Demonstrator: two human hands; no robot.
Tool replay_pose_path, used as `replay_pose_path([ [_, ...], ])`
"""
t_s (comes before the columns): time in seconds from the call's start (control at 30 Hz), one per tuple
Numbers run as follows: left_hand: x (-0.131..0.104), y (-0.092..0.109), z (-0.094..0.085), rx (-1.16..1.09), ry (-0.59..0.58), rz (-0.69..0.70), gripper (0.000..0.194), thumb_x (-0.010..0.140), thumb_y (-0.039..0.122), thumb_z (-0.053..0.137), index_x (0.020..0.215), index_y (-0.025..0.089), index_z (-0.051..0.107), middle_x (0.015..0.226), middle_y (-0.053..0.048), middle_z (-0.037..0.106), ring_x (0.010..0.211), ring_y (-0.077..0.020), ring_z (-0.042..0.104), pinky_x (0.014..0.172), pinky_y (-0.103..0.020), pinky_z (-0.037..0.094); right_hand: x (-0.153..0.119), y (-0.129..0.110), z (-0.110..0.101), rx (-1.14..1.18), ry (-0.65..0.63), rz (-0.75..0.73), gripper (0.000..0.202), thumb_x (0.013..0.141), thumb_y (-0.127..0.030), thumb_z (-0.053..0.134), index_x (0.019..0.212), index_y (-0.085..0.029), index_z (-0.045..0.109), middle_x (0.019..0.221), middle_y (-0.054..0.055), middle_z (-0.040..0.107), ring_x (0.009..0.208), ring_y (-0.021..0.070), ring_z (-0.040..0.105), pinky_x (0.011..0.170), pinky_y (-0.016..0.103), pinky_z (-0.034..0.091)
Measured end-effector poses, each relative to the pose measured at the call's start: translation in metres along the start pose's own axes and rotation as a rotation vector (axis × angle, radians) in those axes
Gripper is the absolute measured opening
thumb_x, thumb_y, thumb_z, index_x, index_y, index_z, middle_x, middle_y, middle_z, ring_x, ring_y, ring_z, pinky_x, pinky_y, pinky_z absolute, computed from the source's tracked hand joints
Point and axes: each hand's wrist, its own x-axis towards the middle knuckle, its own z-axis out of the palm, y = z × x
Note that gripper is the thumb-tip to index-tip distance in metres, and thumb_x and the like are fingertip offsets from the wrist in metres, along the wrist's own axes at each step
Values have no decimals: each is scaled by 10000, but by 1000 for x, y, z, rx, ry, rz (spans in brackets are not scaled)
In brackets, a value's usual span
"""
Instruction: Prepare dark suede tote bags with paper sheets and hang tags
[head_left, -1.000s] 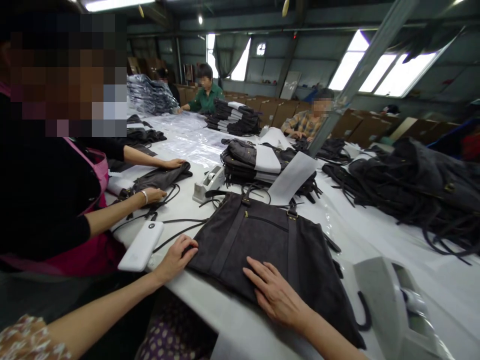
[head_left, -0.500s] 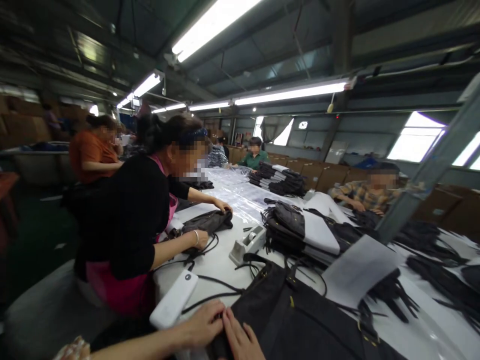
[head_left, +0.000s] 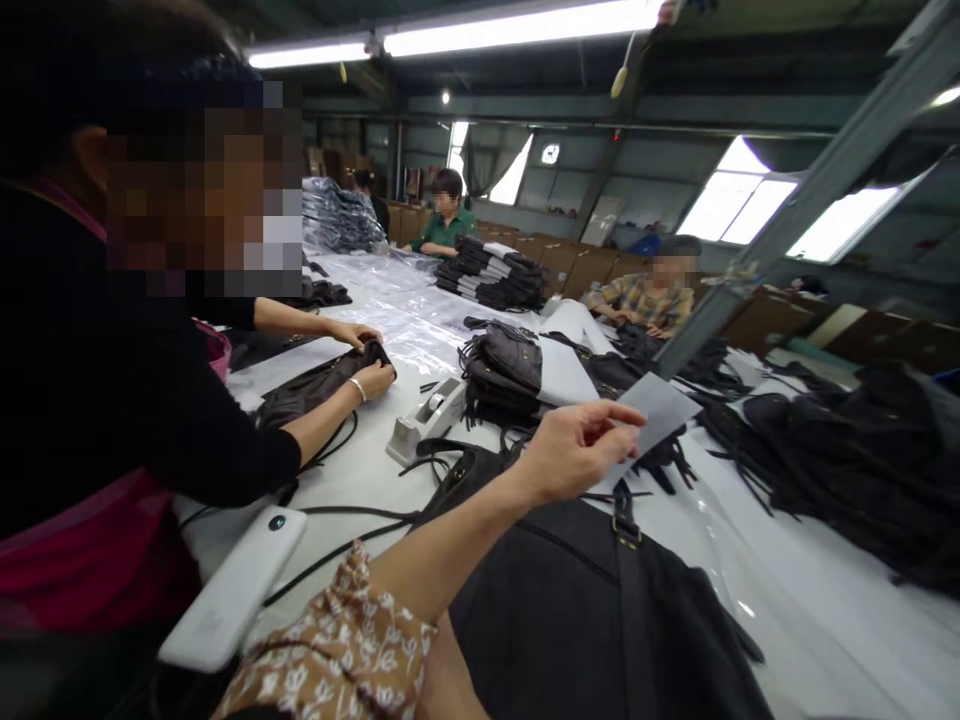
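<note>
My left hand reaches across the dark bag, its thumb and fingers pinching the near edge of a thin white sheet of paper. Below it a black bag lies flat on the white table, with a strap and a brass-coloured buckle on its front. Under my left forearm a bit of my right arm shows; the fingers of my right hand are hidden. Beyond the bag stands a stack of folded black bags with white paper between them. Thin black straps trail leftward over the table.
A grey tape dispenser stands beyond the bag, and a white phone-like device lies at left. A co-worker in black handles another dark bag close on the left. A metal post rises at right, near heaps of black bags.
My left hand has left the bag's near edge and moved right and forward to the paper, which has shifted. My right hand has dropped from view under the arm. The view turned right and down.
</note>
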Motion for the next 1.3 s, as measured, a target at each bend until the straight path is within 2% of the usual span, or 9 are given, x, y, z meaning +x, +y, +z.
replay_pose_path([
  [0.1, -9, -25, -8, -29, 114, -68, 271, 841, 345, 563, 984, 125, 631, 643, -10, 619, 555, -92, 552, 573, -203, 465, -3, 15, 8, -12, 104, -31, 485, 844, -315, 534, 1324, -260, 501, 1324, 71, 558, 1212, 240, 523, 1015, 387, 442],
  [0.23, -24, -30, -6, 1, 201, -74, 248, 849, 388, 566, 798, 148, 607, 572, 38, 555, 462, -51, 412, 460, -164, 324, -14, 25, 20, -272, 149, -220, 172, 700, -308, 554, 771, -208, 675, 762, 32, 689, 797, 188, 659, 866, 315, 520],
  [0.3, -31, -27, 6, 31, 57, -126, 278, 870, 401, 536, 749, 156, 584, 551, 45, 535, 463, -59, 400, 458, -175, 303, -28, 29, 12, -475, 167, -253, 134, 657, -307, 550, 677, -196, 622, 656, 15, 642, 706, 169, 635, 837, 316, 523],
  [0.5, -77, -28, 63, 555, -583, -222, 441, 941, 446, 347, 660, 172, 548, 565, 23, 512, 542, -108, 481, 549, -225, 354, -133, -14, -82, -977, 548, -7, 292, 792, -107, 460, 1038, -168, 606, 1150, 92, 639, 1161, 208, 536, 1033, 394, 395],
  [0.63, -129, -42, 95, 766, -1018, -66, 421, 920, 484, 381, 1185, 222, 577, 1190, -118, 611, 1089, -289, 568, 873, -399, 453, -214, -42, -141, -969, 939, 668, 407, 802, -251, 566, 1202, -182, 546, 1193, 138, 596, 1160, 301, 527, 977, 487, 419],
  [0.77, -179, -63, 116, 876, -1189, -10, 672, 908, 526, 384, 1486, 247, 186, 1557, -142, 155, 1403, -396, 166, 1059, -596, 282, -251, -35, -166, -253, 821, 1198, 514, 774, -502, 595, 1159, -162, 569, 763, 53, 643, 687, 204, 627, 660, 340, 508],
  [1.07, -224, -98, 135, 959, -1129, 151, 862, 849, 488, 549, 1493, 263, 22, 1563, -134, 25, 1426, -366, 51, 1103, -635, 170, -255, 24, -137, 382, 1066, 1088, 351, 629, -440, 709, 794, -152, 595, 595, -7, 600, 534, 121, 532, 501, 218, 398],
  [1.17, -223, -102, 134, 848, -1216, 178, 834, 848, 466, 555, 1495, 267, 69, 1562, -107, 129, 1427, -350, 95, 1116, -635, 145, -265, 40, -118, 272, 1183, 1061, 297, 664, -374, 654, 848, -147, 600, 613, 3, 623, 541, 141, 556, 526, 240, 433],
  [1.3, -217, -102, 130, 761, -1303, 125, 736, 856, 464, 523, 1482, 299, 173, 1548, -90, 217, 1397, -402, 181, 1070, -705, 163, -251, 28, -151, -319, 806, 1022, 241, 773, -267, 538, 952, -177, 672, 662, 24, 650, 604, 175, 598, 639, 306, 469],
])
